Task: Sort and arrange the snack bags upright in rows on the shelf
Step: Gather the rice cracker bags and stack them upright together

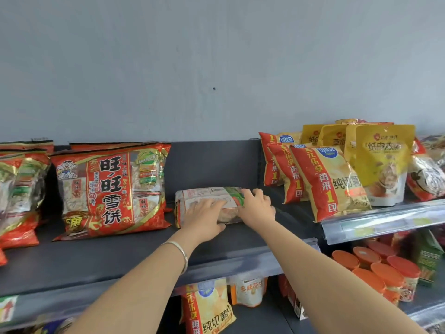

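Reaches over the front of the shelf [144, 256] with both arms. Presses the left hand [204, 213] flat, fingers straight, on a pale snack bag [202, 195]. Curls the right hand [256, 206] round its right end, likely to tip it upright. Keeps it lying flat for now in the gap between red rice-cracker bags [110, 189] and potato-chip bags [330, 182], short of the back panel [212, 160].

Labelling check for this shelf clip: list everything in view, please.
Red cracker bags: several, red, upright, shelf left.
Pale bag: one, white-green, lying flat, shelf middle.
Chip bags: three, red-yellow, upright, right shelf.
Yellow pouches: at least three, behind the chip bags.
Orange-lidded cups: several, lower right shelf.
Shelf: dark grey.
Bracelet: one, silver, left wrist.
Left hand: flat on the pale bag.
Right hand: grips its right end.
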The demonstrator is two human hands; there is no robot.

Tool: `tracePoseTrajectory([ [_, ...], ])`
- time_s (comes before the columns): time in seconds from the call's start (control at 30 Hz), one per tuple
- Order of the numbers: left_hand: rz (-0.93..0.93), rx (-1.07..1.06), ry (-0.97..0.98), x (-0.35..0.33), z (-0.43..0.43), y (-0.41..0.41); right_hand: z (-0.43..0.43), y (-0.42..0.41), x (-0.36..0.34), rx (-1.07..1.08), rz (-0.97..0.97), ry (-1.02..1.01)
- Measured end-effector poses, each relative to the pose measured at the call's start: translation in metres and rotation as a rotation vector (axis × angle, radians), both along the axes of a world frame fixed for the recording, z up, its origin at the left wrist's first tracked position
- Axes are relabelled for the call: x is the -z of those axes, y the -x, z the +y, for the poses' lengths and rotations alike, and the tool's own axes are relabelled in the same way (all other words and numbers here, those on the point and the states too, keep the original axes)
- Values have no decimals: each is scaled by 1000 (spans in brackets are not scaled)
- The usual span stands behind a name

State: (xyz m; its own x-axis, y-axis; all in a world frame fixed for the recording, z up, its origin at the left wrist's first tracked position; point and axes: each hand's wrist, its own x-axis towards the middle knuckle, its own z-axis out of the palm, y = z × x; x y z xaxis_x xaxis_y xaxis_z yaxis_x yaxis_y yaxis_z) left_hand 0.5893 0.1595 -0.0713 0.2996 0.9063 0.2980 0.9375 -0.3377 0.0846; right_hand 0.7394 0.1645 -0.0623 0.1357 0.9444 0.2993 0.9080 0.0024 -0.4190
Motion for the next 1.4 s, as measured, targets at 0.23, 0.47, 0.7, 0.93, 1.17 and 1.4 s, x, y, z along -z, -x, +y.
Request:
tracePoseTrajectory([
  [0.23,41,-171,37,4,23,-25,33,-20,11,-39,36,92],
  [0.47,124,-305,69,15,44,-33,53,-26,16,-11,247,164],
  [0.7,154,-301,-162,21,55,-28,63,-38,24,17,750,-61],
  [0.93,56,-236,-329,10,58,-22,67,-41,13,1,1496,-113],
  [1.17,-184,-158,-489,-30,63,3,82,-21,1,3,1548,-16],
  [1.4,-1082,77,-208,-51,78,10,94,19,13,-273,1331,117],
])
